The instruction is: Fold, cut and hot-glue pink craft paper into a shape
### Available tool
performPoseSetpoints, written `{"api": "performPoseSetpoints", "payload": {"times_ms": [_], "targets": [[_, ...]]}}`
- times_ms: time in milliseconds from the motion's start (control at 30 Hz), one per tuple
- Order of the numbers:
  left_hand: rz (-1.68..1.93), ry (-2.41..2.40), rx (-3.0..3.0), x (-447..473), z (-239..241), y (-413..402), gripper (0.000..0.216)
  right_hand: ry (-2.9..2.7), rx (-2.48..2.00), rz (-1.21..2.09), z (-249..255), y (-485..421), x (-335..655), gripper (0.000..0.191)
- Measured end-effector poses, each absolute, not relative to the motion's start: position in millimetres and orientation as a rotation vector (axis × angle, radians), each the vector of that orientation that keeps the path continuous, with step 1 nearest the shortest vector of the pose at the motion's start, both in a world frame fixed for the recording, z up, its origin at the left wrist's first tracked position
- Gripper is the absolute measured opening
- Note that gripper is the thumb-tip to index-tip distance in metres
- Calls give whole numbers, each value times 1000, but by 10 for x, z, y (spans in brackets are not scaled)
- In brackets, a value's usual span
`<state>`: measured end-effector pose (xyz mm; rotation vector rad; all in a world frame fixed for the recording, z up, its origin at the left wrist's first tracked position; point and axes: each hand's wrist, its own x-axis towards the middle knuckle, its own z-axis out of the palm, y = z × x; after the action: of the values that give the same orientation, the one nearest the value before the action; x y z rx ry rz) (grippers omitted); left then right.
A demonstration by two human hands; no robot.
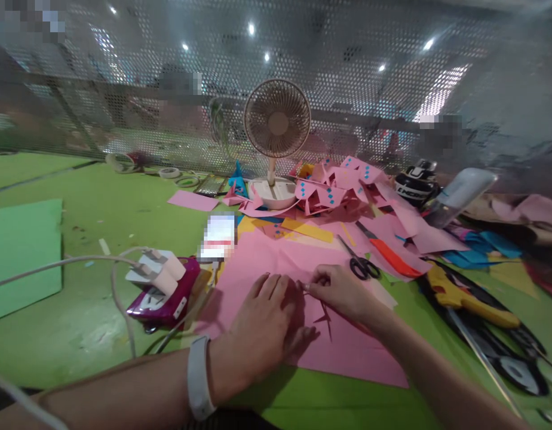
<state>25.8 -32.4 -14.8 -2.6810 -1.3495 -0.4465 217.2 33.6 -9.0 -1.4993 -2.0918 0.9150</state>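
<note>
A large pink paper sheet [262, 257] lies on the green table in front of me. My left hand [262, 325] rests flat on it with fingers stretched out, a white band on the wrist. My right hand [341, 289] is closed in a pinch on a fold of the pink paper just right of the left fingertips. Black-handled scissors [359, 260] lie beside the right hand, untouched.
A small desk fan [276, 137] stands behind, with a heap of pink paper shapes [343, 185] beside it. A magenta power bank with white chargers [162, 283] lies left. A yellow glue gun [468, 295], an orange cutter [388, 251] and a green sheet [23, 251] are around.
</note>
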Motion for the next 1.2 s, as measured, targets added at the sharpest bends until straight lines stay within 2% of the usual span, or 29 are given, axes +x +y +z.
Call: {"api": "performPoseSetpoints", "payload": {"times_ms": [300,500,833,1200], "targets": [[-558,-1350,-2633,281,-60,-343,47,-2096,-1518,920,-88,339,2164,17],[-464,-1316,-2681,284,-41,-346,35,-2088,-1562,915,-54,329,2147,13],[-518,-1272,-2696,282,-49,-349,45,-2107,-1556,903,-30,319,2145,15],[-400,-1330,-2773,258,37,-318,37,-2128,-1560,880,-3,321,2134,13]]}}
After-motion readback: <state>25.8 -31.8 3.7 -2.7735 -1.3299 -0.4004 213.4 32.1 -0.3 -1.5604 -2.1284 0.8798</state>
